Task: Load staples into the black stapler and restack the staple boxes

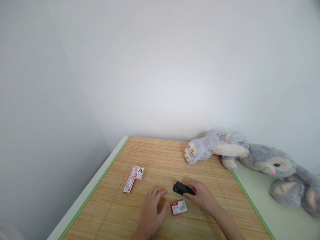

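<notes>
A black stapler [181, 188] lies on its side or low over the mat, its rear end between the thumb and fingers of my right hand [201, 196]. My left hand [153, 207] holds nothing; its thumb and fingers curve apart above the mat, left of a small red and white box [179, 207]. That box lies flat, just nearer to me than the stapler, and neither hand touches it.
To the left lie two long red and white boxes [129, 185] end to end, with a smaller white box [139, 173] beside them. A grey plush rabbit [230, 149] stretches along the wall at the back right. Green trim edges the bamboo mat [160, 155].
</notes>
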Demonstrator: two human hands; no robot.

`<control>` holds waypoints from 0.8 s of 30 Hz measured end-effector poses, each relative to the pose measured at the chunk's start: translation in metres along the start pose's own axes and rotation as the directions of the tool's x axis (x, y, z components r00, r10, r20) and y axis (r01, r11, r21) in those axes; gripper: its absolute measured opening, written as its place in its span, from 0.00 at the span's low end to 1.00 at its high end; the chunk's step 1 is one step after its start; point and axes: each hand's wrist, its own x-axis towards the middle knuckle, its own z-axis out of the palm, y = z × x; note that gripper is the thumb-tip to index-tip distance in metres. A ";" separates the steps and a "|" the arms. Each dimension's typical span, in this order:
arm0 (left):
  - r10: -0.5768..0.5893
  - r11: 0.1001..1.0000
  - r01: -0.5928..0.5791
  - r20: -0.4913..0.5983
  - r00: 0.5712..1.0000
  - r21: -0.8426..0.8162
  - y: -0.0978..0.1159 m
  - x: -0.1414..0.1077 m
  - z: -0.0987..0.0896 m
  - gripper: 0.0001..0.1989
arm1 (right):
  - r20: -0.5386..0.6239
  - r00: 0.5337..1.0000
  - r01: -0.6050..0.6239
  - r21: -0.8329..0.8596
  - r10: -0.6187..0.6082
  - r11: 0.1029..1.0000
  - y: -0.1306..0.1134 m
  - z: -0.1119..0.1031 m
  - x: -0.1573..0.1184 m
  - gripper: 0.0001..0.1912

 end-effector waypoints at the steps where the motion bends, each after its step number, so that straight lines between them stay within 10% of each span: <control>1: 0.020 1.000 -0.020 0.036 0.999 -0.003 0.005 -0.004 0.002 0.23 | -0.009 1.000 -0.010 0.017 0.010 1.000 0.005 0.001 -0.003 0.11; 6: 0.058 0.997 -0.070 0.227 0.972 0.041 0.030 -0.006 0.019 0.37 | -0.127 0.986 -0.085 0.188 0.110 0.978 0.019 0.017 -0.014 0.15; 12: -0.041 0.988 0.011 0.199 0.979 0.151 0.036 0.006 0.034 0.32 | -0.202 0.950 -0.179 0.268 0.237 0.947 0.024 0.038 -0.023 0.19; 16: -0.148 0.980 0.134 0.086 0.985 0.148 0.027 0.011 0.028 0.28 | -0.277 0.908 -0.224 0.310 0.313 0.924 0.027 0.050 -0.031 0.23; 24: -0.125 0.989 0.105 0.211 0.969 0.106 0.016 0.019 0.009 0.33 | -0.275 0.887 -0.281 0.316 0.371 0.906 0.016 0.066 -0.043 0.25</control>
